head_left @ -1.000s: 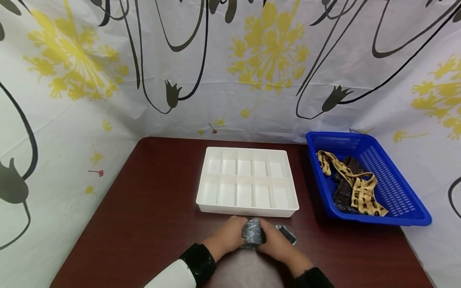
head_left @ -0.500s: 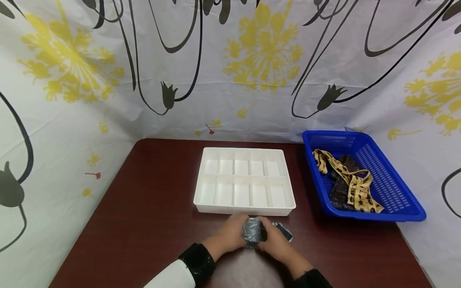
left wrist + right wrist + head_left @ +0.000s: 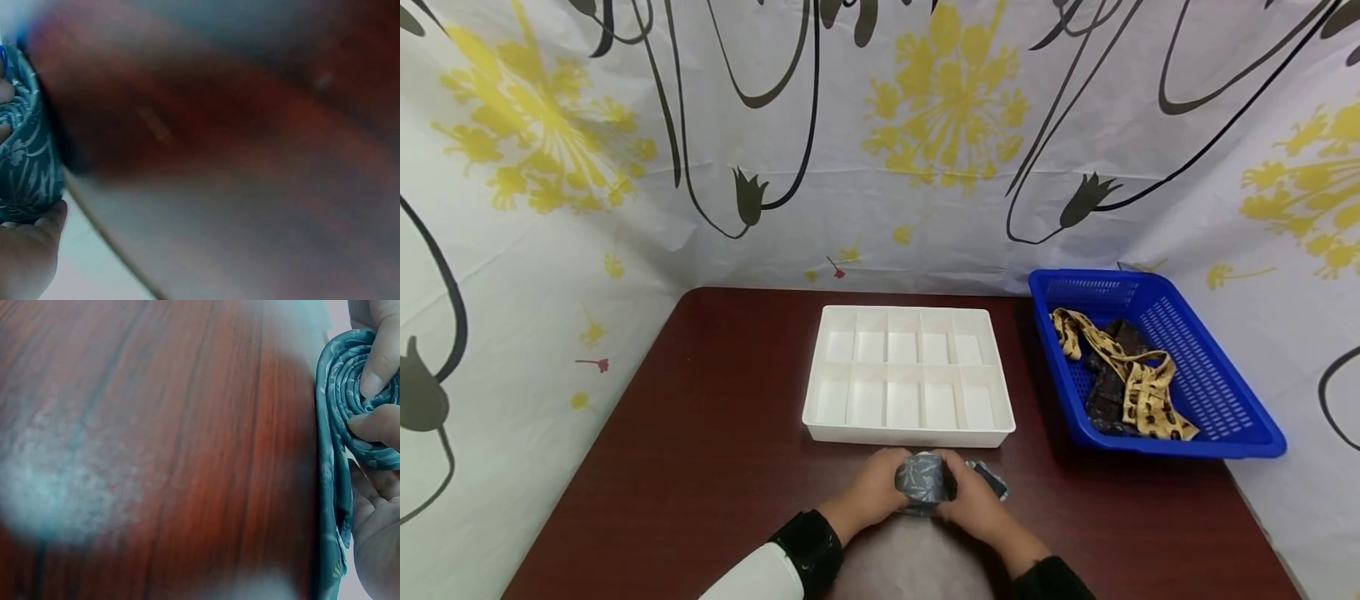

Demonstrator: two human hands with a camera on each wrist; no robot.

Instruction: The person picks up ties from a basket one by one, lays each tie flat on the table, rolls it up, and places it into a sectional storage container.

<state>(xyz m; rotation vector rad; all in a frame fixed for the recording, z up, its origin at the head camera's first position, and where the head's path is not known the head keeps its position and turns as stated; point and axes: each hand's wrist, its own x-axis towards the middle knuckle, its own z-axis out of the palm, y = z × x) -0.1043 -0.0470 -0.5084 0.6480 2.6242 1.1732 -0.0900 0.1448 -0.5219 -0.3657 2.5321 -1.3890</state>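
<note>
I am gripping the rolled tie [image 3: 919,482] between my left hand [image 3: 872,490] and right hand [image 3: 973,500] at lower centre, its loose tail [image 3: 988,479] trailing right, both hands equally near

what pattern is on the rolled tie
Teal with a pale leaf print on the rolled tie, clearest in the right wrist view.

**Roll nudged toward the tray**

Your left hand [image 3: 871,493] and right hand [image 3: 976,502] have carried the rolled tie [image 3: 919,482] slightly up the table [image 3: 715,450], closer to the white tray [image 3: 908,433]. The loose tail [image 3: 987,478] beside your right hand looks shorter than before.
</note>
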